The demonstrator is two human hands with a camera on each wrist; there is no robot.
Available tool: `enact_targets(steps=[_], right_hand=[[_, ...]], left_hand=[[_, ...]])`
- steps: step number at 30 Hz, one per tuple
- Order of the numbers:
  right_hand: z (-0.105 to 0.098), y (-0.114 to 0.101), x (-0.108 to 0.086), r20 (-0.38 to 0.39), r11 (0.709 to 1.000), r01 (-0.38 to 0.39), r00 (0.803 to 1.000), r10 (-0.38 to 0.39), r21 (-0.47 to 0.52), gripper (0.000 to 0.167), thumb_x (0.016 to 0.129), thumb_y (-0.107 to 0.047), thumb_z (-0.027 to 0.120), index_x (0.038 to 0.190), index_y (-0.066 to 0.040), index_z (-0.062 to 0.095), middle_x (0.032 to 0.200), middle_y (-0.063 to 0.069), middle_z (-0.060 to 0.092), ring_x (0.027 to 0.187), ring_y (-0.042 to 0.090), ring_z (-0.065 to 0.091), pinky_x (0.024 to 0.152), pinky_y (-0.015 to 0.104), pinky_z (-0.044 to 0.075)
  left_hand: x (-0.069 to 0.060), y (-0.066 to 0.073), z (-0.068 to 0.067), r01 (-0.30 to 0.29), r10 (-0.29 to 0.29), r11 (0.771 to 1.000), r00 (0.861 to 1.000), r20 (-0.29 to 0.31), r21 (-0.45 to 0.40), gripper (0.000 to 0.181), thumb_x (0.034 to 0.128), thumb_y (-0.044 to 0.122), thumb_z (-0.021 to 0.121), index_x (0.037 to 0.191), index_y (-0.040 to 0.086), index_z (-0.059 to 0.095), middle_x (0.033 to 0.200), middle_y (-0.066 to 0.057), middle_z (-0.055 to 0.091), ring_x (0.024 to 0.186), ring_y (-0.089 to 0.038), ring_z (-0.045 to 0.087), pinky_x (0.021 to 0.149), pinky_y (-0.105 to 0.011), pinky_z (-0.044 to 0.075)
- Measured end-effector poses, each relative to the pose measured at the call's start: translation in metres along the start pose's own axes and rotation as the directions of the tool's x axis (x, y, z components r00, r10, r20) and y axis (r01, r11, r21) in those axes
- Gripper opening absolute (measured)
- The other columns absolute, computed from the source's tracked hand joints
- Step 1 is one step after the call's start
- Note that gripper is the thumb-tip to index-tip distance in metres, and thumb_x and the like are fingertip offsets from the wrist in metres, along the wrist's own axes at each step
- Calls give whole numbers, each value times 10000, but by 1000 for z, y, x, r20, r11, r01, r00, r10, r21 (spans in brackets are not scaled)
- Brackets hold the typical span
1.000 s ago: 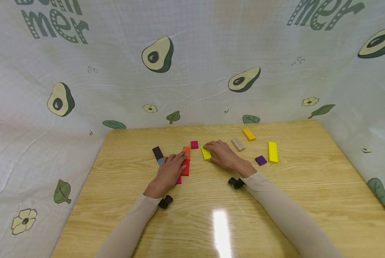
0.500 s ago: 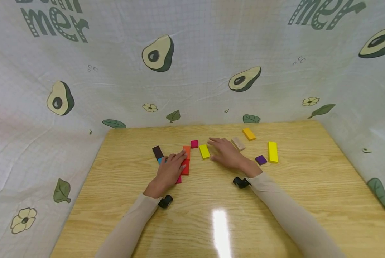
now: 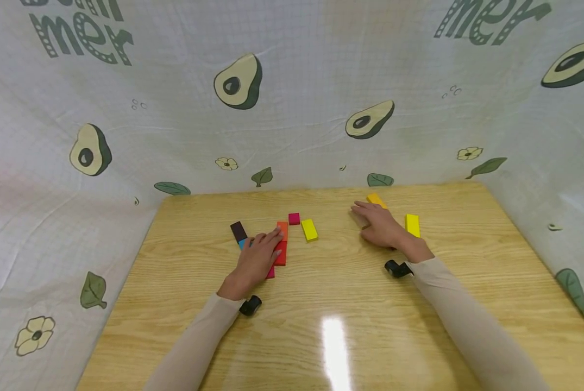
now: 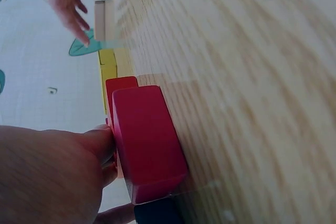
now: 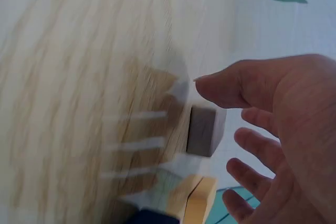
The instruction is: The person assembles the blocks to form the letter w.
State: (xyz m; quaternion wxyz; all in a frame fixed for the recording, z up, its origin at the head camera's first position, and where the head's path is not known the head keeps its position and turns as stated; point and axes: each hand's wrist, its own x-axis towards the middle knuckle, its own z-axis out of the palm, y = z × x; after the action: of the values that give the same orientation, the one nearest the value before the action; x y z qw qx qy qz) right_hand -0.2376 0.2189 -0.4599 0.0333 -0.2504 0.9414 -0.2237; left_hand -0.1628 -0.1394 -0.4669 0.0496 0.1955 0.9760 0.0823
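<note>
The right hand (image 3: 382, 228), spread and empty, hangs beside a plain block (image 5: 201, 131), presumably light, rigid and best pinched by its long sides; the left hand (image 3: 256, 259) rests on coloured blocks (image 3: 281, 256).

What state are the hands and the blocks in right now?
Left hand: relaxed, resting over blocks
Right hand: open, holding nothing
Orange block: flat, partly covered
Red block: flat, partly covered
Crimson block: partly covered
Blue block: mostly covered
Dark block: flat, uncovered
Small pink block: flat, unheld
Central yellow block: flat, unheld
Plain wooden block: ungripped, near right hand
Amber block: flat, partly hidden
Rightmost yellow block: flat, partly hidden
</note>
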Motion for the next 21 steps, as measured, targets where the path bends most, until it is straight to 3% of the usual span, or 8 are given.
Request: enact_targets(steps=[9,21], right_hand=[[-3,12,-4,45,999,37,998,-37,5,640,930,35,618,1550,80,464,1614,312,405,1469,558,361,1115,752,321],[-6,16,0,22,990,91,996,-90,-103,543,987,-50,731,1489,62,559,1529,288,522,1391,548,445,1076,732,372]], left_hand=[[-2,0,0,4,-4,1000,1000,9,-3,512,1129,278,524,1613,121,467,1711,-46,362,1463,-345,441,1177,-584,351],[-1,0,-1,-1,1,1000,1000,-7,-15,510,1125,272,532,1605,112,477,1705,-54,372,1461,-352,444,1171,-584,349]])
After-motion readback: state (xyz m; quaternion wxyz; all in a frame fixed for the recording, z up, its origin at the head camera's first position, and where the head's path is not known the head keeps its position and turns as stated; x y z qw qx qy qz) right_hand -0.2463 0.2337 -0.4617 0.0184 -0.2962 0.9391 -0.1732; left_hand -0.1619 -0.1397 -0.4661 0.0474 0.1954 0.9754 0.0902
